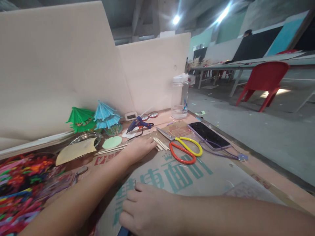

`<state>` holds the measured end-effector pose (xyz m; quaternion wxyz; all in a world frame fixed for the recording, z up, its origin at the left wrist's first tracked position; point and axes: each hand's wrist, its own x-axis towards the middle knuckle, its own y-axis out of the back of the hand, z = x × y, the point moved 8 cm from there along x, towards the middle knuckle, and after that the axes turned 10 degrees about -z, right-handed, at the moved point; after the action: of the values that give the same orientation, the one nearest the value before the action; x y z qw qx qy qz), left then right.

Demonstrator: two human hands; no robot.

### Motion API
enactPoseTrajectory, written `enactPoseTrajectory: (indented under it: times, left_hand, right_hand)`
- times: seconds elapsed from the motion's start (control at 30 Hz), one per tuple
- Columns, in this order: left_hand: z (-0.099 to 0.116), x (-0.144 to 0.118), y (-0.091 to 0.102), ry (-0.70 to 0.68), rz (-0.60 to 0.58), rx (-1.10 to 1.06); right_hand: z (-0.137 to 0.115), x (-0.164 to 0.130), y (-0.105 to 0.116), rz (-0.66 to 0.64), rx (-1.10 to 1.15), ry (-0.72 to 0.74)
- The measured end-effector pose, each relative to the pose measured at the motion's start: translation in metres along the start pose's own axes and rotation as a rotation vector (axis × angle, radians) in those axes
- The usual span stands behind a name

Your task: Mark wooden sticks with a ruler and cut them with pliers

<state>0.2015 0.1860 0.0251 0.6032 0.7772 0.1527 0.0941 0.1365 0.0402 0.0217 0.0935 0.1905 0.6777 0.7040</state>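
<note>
1. Left hand [139, 149]: stretched forward over the cardboard [187, 177], palm down, fingers loosely extended and not closed on anything. Its fingertips reach the sticks [161, 143], a small loose bundle lying on the cardboard; contact looks likely, but the view is too blurred to confirm.
2. Right hand [147, 209]: at the near edge of the cardboard, fingers curled under. Something dark blue shows just beneath it; I cannot tell whether it is gripped.
3. Scissors [183, 149]: red and yellow handles, lying flat just right of the sticks, blades pointing away.
4. Phone [209, 135]: face up beside the scissors, with a purple cord [221, 152] trailing from it.
5. Bottle [180, 96]: clear plastic, capped, upright at the back of the desk [270, 178]; a little clear liquid sits at the bottom.
6. Glass bowl [86, 137]: left of the sticks, partly covered by a yellow paper [76, 150]; contents not discernible.
7. Glue gun [137, 124]: lying behind the left hand, near the partition.
8. Paper umbrellas: one green [80, 118], one blue [106, 115], standing side by side at the back.
9. Pipe cleaners [22, 186]: a multicoloured heap at the far left.
</note>
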Motion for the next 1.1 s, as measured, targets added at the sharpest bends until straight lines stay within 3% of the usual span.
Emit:
enactPoseTrajectory:
  times: [0.13,0.23,0.4,0.53,0.7,0.83,0.97,1.1]
  left_hand:
    - [0.001,0.011,-0.003,0.042,-0.012,-0.055]
    - [-0.008,0.004,0.004,0.127,-0.003,-0.091]
    - [-0.063,-0.055,0.018,0.397,-0.064,-0.105]
    - [-0.093,-0.109,0.004,0.603,-0.154,-0.114]
    - [-0.088,-0.131,-0.028,0.680,-0.186,-0.159]
    - [-0.085,-0.132,-0.037,0.711,-0.150,-0.174]
    - [-0.083,-0.130,-0.027,0.726,-0.106,-0.193]
    - [-0.072,-0.133,-0.001,0.776,-0.035,-0.250]
  right_hand:
    - [0.001,0.000,-0.002,-0.027,0.000,-0.003]
    - [0.000,0.001,-0.002,-0.033,-0.007,-0.004]
    - [-0.002,0.001,-0.007,-0.057,0.002,-0.001]
    - [-0.002,0.001,-0.010,-0.049,0.023,-0.028]
    - [-0.002,0.001,-0.014,-0.048,0.034,-0.050]
    - [-0.002,0.000,-0.013,-0.033,0.019,-0.056]
    - [-0.002,0.000,-0.011,-0.022,-0.013,-0.050]
    - [-0.002,0.001,-0.010,-0.031,-0.022,-0.046]
